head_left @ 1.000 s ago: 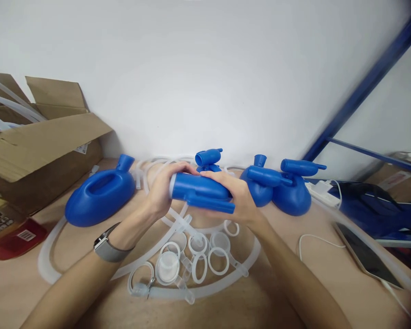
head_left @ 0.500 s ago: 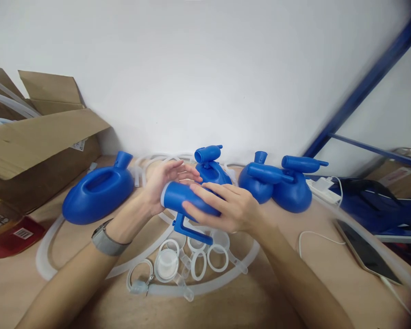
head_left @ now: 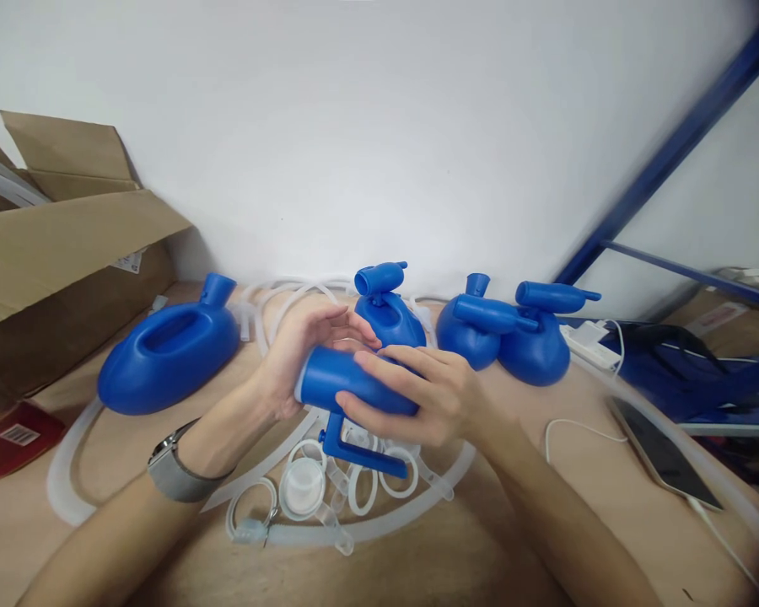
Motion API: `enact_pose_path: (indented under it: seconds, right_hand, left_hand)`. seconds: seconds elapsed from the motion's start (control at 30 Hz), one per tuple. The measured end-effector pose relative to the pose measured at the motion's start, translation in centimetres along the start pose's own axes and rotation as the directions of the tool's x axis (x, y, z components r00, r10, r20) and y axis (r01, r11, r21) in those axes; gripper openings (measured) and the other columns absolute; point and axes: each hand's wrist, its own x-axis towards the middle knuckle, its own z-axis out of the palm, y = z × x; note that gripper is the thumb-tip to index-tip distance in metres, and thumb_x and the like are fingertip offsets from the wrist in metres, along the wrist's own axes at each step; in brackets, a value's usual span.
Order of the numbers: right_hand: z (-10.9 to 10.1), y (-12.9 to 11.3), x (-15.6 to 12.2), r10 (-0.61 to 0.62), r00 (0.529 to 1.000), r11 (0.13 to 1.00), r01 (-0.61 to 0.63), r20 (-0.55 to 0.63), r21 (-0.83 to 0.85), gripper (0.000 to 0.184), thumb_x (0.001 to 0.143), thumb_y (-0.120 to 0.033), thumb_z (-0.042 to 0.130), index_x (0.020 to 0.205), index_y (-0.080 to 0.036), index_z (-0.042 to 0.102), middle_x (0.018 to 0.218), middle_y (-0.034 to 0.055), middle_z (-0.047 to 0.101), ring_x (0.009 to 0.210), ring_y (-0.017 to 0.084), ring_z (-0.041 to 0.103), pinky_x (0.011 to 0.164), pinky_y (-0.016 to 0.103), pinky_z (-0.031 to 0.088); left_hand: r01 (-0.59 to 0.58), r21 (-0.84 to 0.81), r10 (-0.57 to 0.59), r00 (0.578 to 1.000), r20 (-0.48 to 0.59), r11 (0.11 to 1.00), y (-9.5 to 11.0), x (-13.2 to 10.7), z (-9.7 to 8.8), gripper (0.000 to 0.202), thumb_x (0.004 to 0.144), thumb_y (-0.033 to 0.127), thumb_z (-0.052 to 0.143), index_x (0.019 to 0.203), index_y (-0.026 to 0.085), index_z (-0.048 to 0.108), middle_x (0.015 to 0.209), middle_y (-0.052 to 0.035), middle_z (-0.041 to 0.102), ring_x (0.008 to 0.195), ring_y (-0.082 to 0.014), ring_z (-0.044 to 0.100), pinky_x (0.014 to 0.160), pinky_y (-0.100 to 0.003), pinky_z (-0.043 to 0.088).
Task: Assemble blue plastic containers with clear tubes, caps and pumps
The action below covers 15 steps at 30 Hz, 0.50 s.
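A blue tapered plastic urinal funnel (head_left: 332,381) lies sideways between my hands, a pale ring around its left end and an L-shaped blue bracket (head_left: 367,458) hanging beneath. My right hand (head_left: 427,392) wraps over its right part from above. The palm of my left hand (head_left: 313,346) rests against the ringed end, with fingers stretched out behind the funnel. Where those fingers touch it is partly hidden. Below, on the table, lie several white rings (head_left: 363,489), a round translucent cap (head_left: 302,487) and clear strap pieces (head_left: 336,527).
Blue urinal bottles stand at the left (head_left: 170,358), at the back (head_left: 389,324) and at the right (head_left: 535,350). Translucent hose (head_left: 69,493) loops around the loose parts. An open cardboard box (head_left: 82,244) is at far left; a phone (head_left: 667,455) and white cable lie right.
The funnel has tilted slightly and its bracket has swung a little lower and to the right. Both hands keep nearly the same placement. The whole view has shifted slightly.
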Motion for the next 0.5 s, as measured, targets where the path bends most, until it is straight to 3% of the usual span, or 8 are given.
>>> enact_pose_path:
  seconds: [0.1,0.17,0.27,0.33,0.4,0.47,0.5]
  right_hand:
    - [0.6,-0.2,-0.4,0.068,0.997,0.992,-0.063,-0.045,0.109,0.039,0.092,-0.025,0.076,0.129,-0.038,0.073,0.12,0.0029,0.075,0.098,0.021,0.072,0.075,0.031,0.064]
    - [1.2,-0.4,-0.5,0.12,0.99,0.968,-0.1,-0.074,0.232,0.038,0.093,-0.032,0.076,0.13,-0.028,0.073,0.125,0.0091,0.072,0.104,0.023,0.074,0.082,0.033,0.065]
    - [2.1,-0.4,-0.5,0.292,0.953,0.835,-0.211,-0.084,0.508,0.047,0.093,-0.045,0.076,0.132,-0.019,0.07,0.129,0.0138,0.069,0.113,0.026,0.073,0.091,0.036,0.064]
    - [2.8,-0.3,-0.6,0.434,0.901,0.633,-0.309,0.006,0.71,0.053,0.09,-0.053,0.076,0.132,-0.022,0.069,0.123,0.0096,0.073,0.111,0.028,0.074,0.095,0.041,0.063]
    - [3.2,0.0,-0.6,0.528,0.821,0.343,-0.442,0.22,0.829,0.054,0.085,-0.061,0.078,0.124,-0.024,0.072,0.112,0.0051,0.077,0.102,0.029,0.075,0.09,0.044,0.064]
    - [3.3,0.4,-0.6,0.565,0.692,0.098,-0.596,0.449,0.797,0.055,0.081,-0.067,0.078,0.114,-0.024,0.072,0.107,0.0042,0.078,0.097,0.029,0.075,0.087,0.045,0.064]
    - [3.1,0.6,-0.6,0.576,0.622,0.037,-0.667,0.53,0.744,0.055,0.081,-0.068,0.078,0.112,-0.023,0.073,0.108,0.0045,0.078,0.098,0.03,0.075,0.087,0.046,0.064]
  left_hand:
    - [-0.062,0.04,0.063,0.998,-0.019,0.997,0.1,-0.6,0.5,0.035,0.087,0.044,0.058,0.075,0.015,0.074,0.085,-0.0129,0.074,0.08,-0.0252,0.071,0.077,-0.037,0.062]
    - [-0.163,0.11,0.167,0.986,-0.028,0.981,0.3,-1.4,0.8,0.033,0.088,0.042,0.057,0.077,0.015,0.073,0.088,-0.0121,0.074,0.088,-0.0269,0.071,0.084,-0.04,0.062]
    - [-0.365,0.295,0.375,0.927,0.025,0.883,0.7,-2.9,1.2,0.033,0.093,0.043,0.053,0.083,0.019,0.073,0.104,-0.0109,0.074,0.108,-0.0309,0.069,0.1,-0.046,0.059]
    - [-0.524,0.449,0.495,0.847,0.191,0.724,0.7,-3.4,1.1,0.036,0.098,0.046,0.05,0.09,0.02,0.074,0.111,-0.0101,0.074,0.114,-0.0324,0.067,0.107,-0.05,0.054]
    - [-0.675,0.532,0.563,0.731,0.385,0.512,0.4,-3.3,0.7,0.04,0.102,0.051,0.049,0.099,0.02,0.075,0.113,-0.0104,0.074,0.112,-0.0326,0.067,0.107,-0.052,0.052]
    - [-0.754,0.536,0.599,0.641,0.48,0.378,-0.2,-2.4,0.0,0.044,0.102,0.056,0.051,0.107,0.02,0.075,0.117,-0.0113,0.074,0.112,-0.0319,0.067,0.107,-0.05,0.05]
    - [-0.759,0.531,0.61,0.635,0.475,0.376,-0.5,-1.7,-0.3,0.046,0.102,0.058,0.051,0.113,0.02,0.073,0.12,-0.0116,0.073,0.115,-0.0316,0.067,0.107,-0.049,0.05]
